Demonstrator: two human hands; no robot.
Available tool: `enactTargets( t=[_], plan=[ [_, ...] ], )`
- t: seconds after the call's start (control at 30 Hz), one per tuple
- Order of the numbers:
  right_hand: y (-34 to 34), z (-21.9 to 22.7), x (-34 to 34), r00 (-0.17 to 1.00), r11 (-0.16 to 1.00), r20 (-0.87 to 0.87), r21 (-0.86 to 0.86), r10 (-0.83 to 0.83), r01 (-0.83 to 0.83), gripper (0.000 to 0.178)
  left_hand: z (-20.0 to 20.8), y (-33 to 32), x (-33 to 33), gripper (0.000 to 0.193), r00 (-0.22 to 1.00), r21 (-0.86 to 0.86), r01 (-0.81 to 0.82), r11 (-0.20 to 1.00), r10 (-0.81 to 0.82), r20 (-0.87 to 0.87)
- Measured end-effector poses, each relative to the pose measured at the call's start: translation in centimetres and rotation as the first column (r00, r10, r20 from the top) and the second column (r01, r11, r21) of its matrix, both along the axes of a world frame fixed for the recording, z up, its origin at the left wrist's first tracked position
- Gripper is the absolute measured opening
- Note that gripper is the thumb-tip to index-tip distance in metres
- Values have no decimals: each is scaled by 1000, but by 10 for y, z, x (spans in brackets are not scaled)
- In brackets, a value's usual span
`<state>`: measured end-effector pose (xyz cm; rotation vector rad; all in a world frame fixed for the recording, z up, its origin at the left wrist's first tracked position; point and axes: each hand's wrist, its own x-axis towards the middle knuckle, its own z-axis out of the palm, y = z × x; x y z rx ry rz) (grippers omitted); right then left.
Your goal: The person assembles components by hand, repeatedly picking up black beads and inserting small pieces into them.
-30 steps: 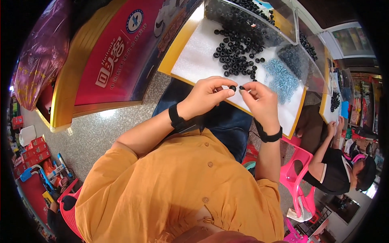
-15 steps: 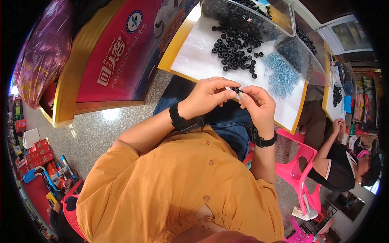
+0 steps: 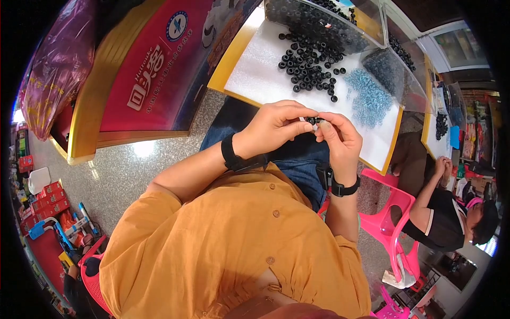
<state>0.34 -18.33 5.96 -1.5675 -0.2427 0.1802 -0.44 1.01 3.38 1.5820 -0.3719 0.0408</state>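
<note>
In front of my body, my left hand [image 3: 277, 126] and my right hand [image 3: 342, 137] meet fingertip to fingertip above the near edge of the white-topped table. Between them sits a small round black part [image 3: 312, 120], pinched by the thumb and finger of my left hand. My right thumb and forefinger close on its other side; whether they hold a second small piece is hidden. Beyond my hands lies a loose pile of similar black round parts with holes [image 3: 303, 66]. To its right spreads a heap of tiny light-blue clear pieces [image 3: 370, 101].
Clear plastic bins [image 3: 340, 29] holding black parts stand at the table's far side. A yellow-edged red counter [image 3: 143, 95] rises at left, with a purple plastic bag [image 3: 56, 80] beside it. Right of me are a pink chair [image 3: 390, 212] and a seated person [image 3: 438, 220].
My right hand has shifted very slightly right, and its thumb and forefinger have turned around the black part. More of that part's dark side shows. My left hand stays nearly still.
</note>
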Motion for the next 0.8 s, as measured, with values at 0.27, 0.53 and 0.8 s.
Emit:
enactTargets(
  t=[0.27,0.53,0.8],
  plan=[
    [4,-1,-1,963,983,267,-181,17,33,15,0,-1,-4,24,982,-84,6,996,-22,-188],
    [3,-7,-4,943,979,331,-198,28,40,14,0,-2,-4,24,976,-132,43,990,-69,-207],
    [8,-24,-12,969,997,232,35,-80,74,14,1,-3,-5,25,979,-140,75,987,-100,-179]
  ],
)
